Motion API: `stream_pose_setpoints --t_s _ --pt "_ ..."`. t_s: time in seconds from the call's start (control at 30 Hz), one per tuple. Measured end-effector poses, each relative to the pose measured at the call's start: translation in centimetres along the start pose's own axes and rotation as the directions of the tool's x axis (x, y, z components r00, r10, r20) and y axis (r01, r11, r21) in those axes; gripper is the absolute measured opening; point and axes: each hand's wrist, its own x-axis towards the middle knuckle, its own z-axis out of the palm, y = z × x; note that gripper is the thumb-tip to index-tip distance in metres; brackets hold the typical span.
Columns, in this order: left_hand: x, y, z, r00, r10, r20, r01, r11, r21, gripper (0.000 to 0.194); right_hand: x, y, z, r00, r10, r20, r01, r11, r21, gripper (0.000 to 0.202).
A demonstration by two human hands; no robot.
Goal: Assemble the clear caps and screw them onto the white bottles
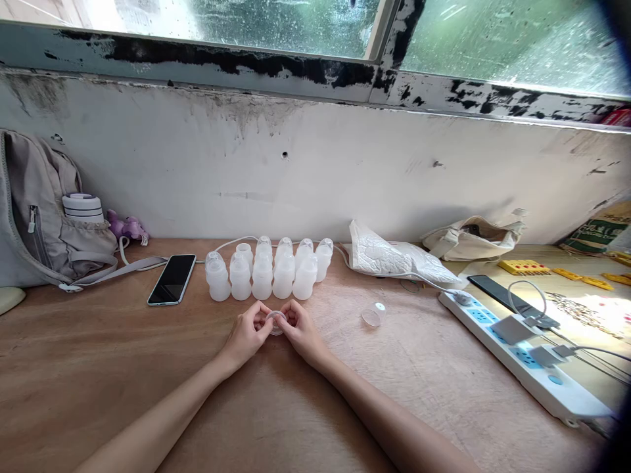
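Observation:
My left hand (250, 332) and my right hand (297, 330) meet in front of the bottles, fingers closed from both sides on a clear round plastic cap (277, 322). Fingertips hide much of it. Just beyond them stand several frosted white baby bottles (262, 279) in two rows, most with clear domed tops. A bottle (244, 252) at the left of the back row has an open neck and no dome. To the right of my hands, a clear round cup-like piece (371, 318) lies beside a small whitish piece (379, 307).
A phone (172, 280) and a grey backpack (39, 217) are on the left. A white padded bag (394, 253) and a cream pouch (473, 238) lie along the wall. On the right, a power strip (517, 355) with plugged chargers sits near a dark phone (510, 301).

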Motion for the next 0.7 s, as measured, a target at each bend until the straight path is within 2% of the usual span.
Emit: stream_pose_setpoints --t_s 0.23,0.37,0.57,0.7 --pt "-0.01 -0.21 -0.04 0.998 0.003 -0.058 -0.001 0.999 0.038 0.009 -0.23 -0.47 0.02 0.999 -0.043 0.000 0.043 0.999 -0.026 0.010" --pt "0.00 -0.15 0.01 0.999 0.009 -0.048 -0.007 0.999 0.032 0.012 -0.30 -0.48 0.02 0.998 -0.064 -0.002 0.064 0.996 -0.067 0.007" --pt "-0.17 -0.15 0.06 0.997 0.049 -0.058 -0.038 0.983 0.180 0.009 -0.29 -0.02 0.34 0.997 -0.076 0.003 0.076 0.988 -0.135 0.009" --pt "-0.19 0.02 0.05 0.993 0.078 -0.084 -0.060 0.978 0.198 0.009 -0.34 -0.12 0.37 0.996 -0.091 0.021 0.093 0.984 -0.149 0.008"
